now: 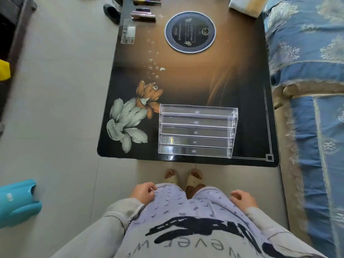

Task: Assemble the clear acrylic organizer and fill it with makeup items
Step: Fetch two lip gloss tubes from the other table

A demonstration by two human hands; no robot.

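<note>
I see organizer (195,131) on desk (186,81), near edge. L hand (143,192), R hand (243,199): loosely curled, empty.

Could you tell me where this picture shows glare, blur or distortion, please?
Head view: the clear organizer is sharp, with small glints on its front edges; the blue sofa cover smears toward the right edge; the wide lens bows the sides of the table.
</note>
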